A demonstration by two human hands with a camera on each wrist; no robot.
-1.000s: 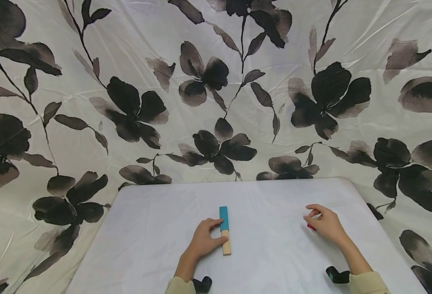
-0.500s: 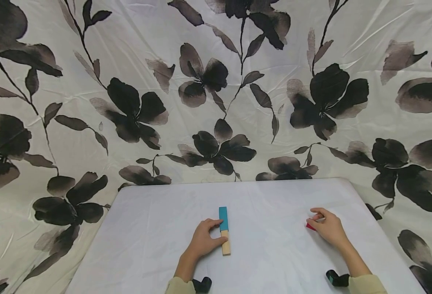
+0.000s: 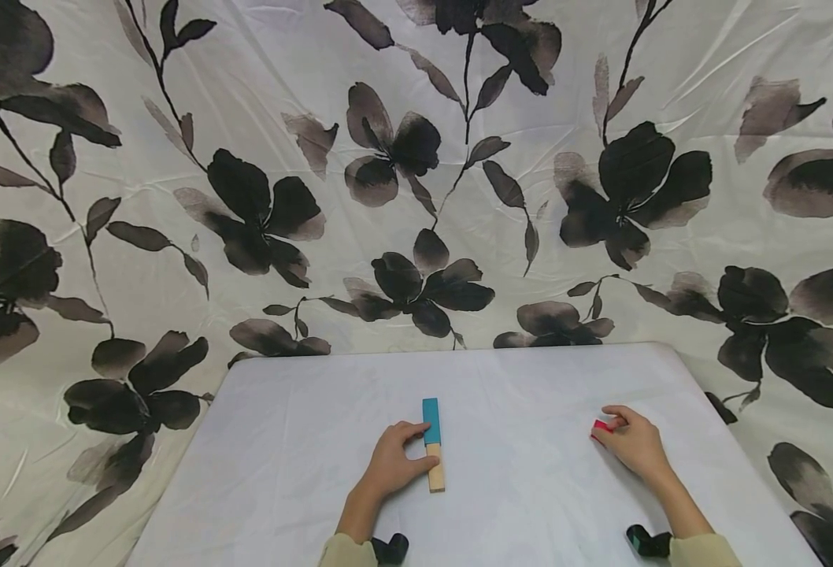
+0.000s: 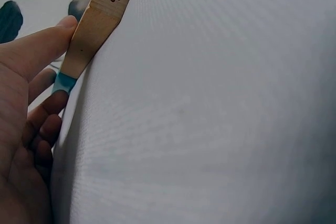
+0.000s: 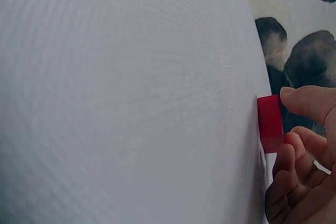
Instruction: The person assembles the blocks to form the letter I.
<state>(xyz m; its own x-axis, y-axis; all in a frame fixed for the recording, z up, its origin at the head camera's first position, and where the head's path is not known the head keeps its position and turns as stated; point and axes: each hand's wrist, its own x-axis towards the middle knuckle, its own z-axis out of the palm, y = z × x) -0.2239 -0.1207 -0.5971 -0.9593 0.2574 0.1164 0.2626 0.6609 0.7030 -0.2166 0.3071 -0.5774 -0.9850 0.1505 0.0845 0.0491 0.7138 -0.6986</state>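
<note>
Near the middle of the white table, a blue wooden block (image 3: 431, 421) and a plain wooden block (image 3: 435, 470) lie end to end in one line. My left hand (image 3: 392, 463) holds them from the left side, index fingertip on the blue one and thumb on the plain one. In the left wrist view the plain block (image 4: 94, 35) shows the number 49 on its end, and the fingers partly cover the blue block (image 4: 64, 82). On the right, my right hand (image 3: 634, 442) holds a small red block (image 5: 271, 124) between thumb and fingers, close to the tabletop.
The white-covered table (image 3: 523, 472) reaches back to a floral cloth (image 3: 416, 173) that hangs behind it. Black wrist devices (image 3: 649, 540) sit at both wrists, near the cream sleeves (image 3: 705, 551).
My right hand has shifted slightly right and toward me, and the red block now shows more of its top between the fingers. My left hand and its two blocks stay put.
</note>
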